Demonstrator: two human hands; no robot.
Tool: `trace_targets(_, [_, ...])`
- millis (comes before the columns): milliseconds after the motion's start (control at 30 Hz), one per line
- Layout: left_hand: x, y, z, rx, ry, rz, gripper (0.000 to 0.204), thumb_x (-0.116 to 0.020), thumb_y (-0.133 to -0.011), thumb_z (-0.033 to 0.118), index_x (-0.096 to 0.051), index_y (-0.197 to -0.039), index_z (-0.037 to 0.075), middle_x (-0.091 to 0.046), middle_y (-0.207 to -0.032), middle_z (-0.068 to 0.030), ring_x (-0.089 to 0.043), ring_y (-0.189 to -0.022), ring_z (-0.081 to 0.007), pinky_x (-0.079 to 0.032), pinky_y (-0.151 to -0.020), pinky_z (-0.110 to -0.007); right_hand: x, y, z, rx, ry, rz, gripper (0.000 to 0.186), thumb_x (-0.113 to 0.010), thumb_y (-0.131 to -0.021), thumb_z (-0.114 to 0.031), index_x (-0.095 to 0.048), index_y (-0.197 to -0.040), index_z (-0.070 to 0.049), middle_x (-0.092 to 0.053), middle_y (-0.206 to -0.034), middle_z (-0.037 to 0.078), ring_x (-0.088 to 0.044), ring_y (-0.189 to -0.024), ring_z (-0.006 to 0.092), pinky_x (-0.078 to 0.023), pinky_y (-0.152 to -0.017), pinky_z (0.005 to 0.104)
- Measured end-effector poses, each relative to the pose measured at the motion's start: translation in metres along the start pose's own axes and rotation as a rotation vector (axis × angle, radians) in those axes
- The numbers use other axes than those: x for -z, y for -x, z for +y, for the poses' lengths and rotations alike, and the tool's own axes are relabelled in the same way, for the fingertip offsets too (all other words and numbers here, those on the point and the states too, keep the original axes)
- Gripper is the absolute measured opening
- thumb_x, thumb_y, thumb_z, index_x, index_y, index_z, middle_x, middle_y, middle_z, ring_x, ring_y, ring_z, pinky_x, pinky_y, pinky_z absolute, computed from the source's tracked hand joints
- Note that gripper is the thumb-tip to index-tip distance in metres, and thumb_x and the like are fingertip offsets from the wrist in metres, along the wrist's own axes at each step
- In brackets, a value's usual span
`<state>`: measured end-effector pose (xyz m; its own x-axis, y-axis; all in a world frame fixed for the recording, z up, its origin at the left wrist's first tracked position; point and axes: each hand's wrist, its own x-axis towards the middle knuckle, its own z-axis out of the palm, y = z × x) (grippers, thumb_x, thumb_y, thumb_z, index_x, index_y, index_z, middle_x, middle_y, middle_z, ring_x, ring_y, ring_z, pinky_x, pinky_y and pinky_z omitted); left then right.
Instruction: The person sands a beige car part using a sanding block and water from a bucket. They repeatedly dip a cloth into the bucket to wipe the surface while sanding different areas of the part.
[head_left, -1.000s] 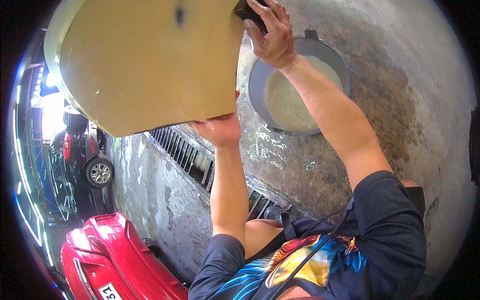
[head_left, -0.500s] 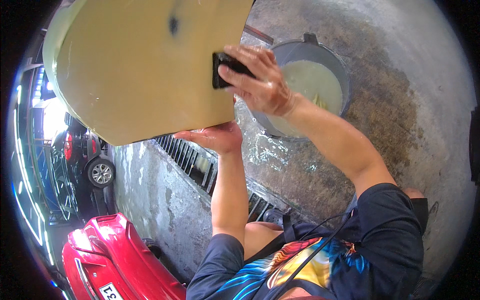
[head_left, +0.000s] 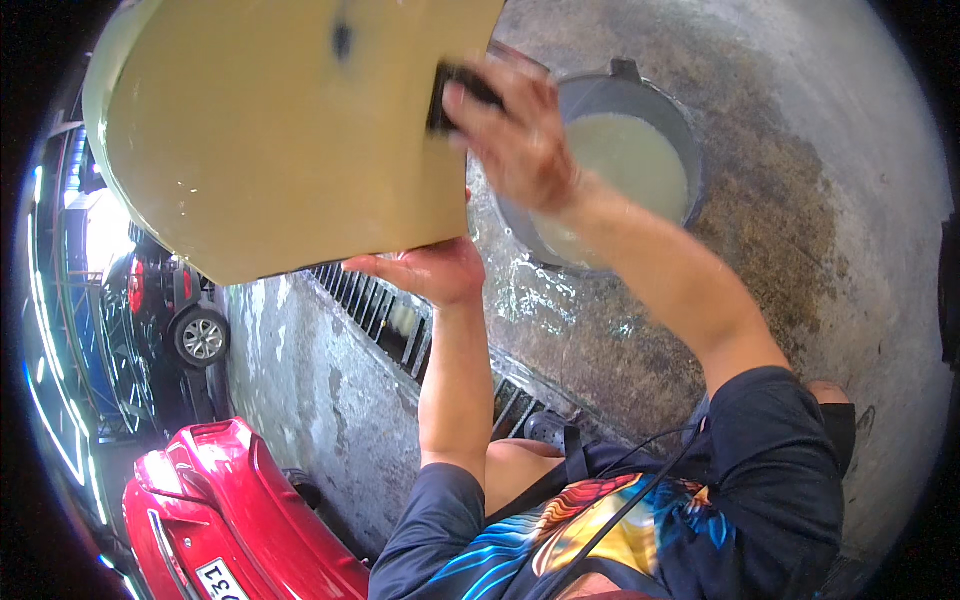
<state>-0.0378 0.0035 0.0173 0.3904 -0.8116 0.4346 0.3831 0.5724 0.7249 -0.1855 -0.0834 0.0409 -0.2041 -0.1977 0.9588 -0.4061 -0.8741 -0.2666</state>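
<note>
A large tan car body panel (head_left: 270, 150) with a dark smudge fills the upper left. My left hand (head_left: 437, 272) holds it by its lower right corner. Its palm is turned up beneath the edge, and some fingers are hidden behind the panel. My right hand (head_left: 525, 130), smeared by motion, grips a black sanding block (head_left: 440, 98). The block lies flat on the panel's surface beside the right edge.
A grey tub (head_left: 683, 130) of cloudy liquid stands on the wet concrete floor just right of the panel. Under my left forearm runs a slotted drain grate (head_left: 370, 312). A red car (head_left: 230, 510) is at lower left, a dark car (head_left: 150, 340) beyond it.
My right hand and the sanding block have slid up along the panel's right edge. The panel has shifted slightly upward, with my left hand still under its corner.
</note>
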Motion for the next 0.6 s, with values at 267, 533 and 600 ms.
trace_targets(267, [-0.007,0.001,-0.002,-0.009,-0.037,0.056,0.095,-0.032,-0.092,0.093,-0.043,-0.156,0.023,-0.062,-0.144,-0.0042,-0.069,-0.115,-0.0291,-0.062,-0.08,-0.055,-0.04,0.0,0.104,-0.18,0.091,0.075,0.04,-0.071,-0.101,-0.022,-0.069,-0.134,0.001,-0.063,-0.138,0.033,-0.06,-0.129,0.0494,-0.048,-0.108,0.0544])
trace_targets(533, [-0.008,0.005,0.001,0.011,-0.007,0.097,0.096,-0.032,-0.091,0.094,-0.043,-0.156,0.024,-0.063,-0.143,-0.0042,-0.068,-0.114,-0.0301,-0.061,-0.081,-0.055,-0.025,-0.006,0.056,-0.129,0.067,0.079,0.042,-0.078,-0.09,-0.021,-0.073,-0.13,-0.01,-0.065,-0.141,0.02,-0.062,-0.126,0.0383,-0.045,-0.105,0.0506])
trace_targets(600, [-0.007,0.003,0.0,0.004,-0.007,0.086,0.096,-0.032,-0.091,0.094,-0.044,-0.156,0.024,-0.063,-0.142,-0.0047,-0.068,-0.114,-0.0302,-0.061,-0.081,-0.055,-0.017,-0.002,0.03,-0.071,-0.002,0.051,0.045,-0.082,-0.083,-0.019,-0.075,-0.127,-0.014,-0.065,-0.142,0.014,-0.063,-0.124,0.0329,-0.045,-0.103,0.0491])
